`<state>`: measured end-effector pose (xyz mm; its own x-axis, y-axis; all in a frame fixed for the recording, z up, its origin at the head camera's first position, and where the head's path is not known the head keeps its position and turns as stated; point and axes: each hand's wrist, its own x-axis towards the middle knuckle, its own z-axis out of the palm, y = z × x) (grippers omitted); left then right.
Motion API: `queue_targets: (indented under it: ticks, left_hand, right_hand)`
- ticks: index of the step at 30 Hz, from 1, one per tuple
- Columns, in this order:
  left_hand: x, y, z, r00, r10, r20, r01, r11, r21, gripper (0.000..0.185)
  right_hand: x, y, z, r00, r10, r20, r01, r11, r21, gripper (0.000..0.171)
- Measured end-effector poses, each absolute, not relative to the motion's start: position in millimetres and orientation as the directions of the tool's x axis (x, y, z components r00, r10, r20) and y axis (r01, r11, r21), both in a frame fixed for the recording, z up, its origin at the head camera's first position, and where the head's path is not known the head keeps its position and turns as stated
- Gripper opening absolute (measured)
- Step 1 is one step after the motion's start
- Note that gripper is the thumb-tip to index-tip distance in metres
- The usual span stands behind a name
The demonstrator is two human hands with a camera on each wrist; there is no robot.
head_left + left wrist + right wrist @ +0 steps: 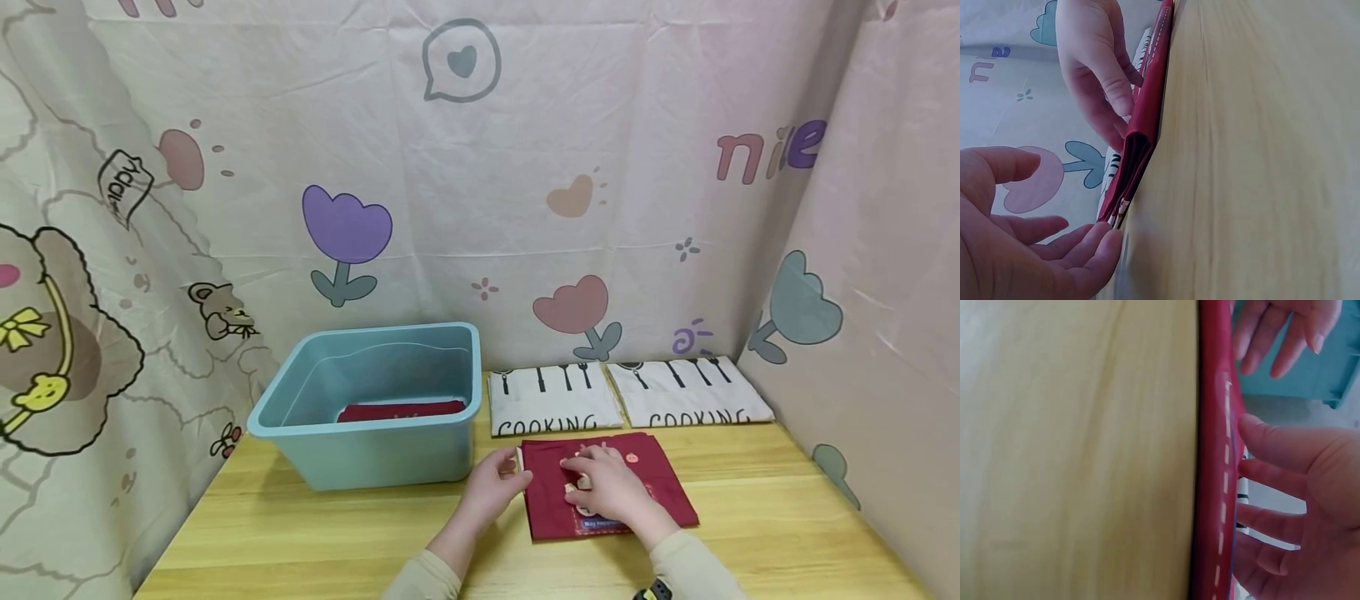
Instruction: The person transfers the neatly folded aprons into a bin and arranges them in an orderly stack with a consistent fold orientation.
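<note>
The folded red cloth [603, 487] lies flat on the table [750, 508], long side running left to right, with the right hand [609, 486] pressing flat on top and the left hand [497, 485] (fingers relaxed, grasping nothing) touching its left edge.

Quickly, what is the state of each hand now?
Left hand: open, fingertips at the red cloth's left edge.
Right hand: open, pressing flat on it.
</note>
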<state>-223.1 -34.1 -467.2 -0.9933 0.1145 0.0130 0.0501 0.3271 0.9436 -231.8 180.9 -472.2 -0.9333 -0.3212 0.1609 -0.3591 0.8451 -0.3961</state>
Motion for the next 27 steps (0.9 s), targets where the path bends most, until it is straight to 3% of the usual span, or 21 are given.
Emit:
queue_targets:
  ticks: [8,15,27]
  left_hand:
    - [-222,-34,-464,-0.994,0.103,-0.031,0.000,0.282,0.959,0.058]
    - [-222,-35,-461,-0.990,0.097,-0.100,-0.076,0.220,0.972,0.060]
    - [-222,-35,-457,-0.984,0.095,-0.150,-0.129,0.201,0.971,0.063]
  right_hand:
    - [-227,199,-463,-0.940,-0.271,0.206,-0.339,0.788,-0.513,0.042]
    - [-225,224,-455,-0.943,-0.210,0.257,-0.320,0.782,-0.535,0.043]
    - [-222,262,-454,-0.963,-0.146,0.225,-0.246,0.817,-0.522,0.052]
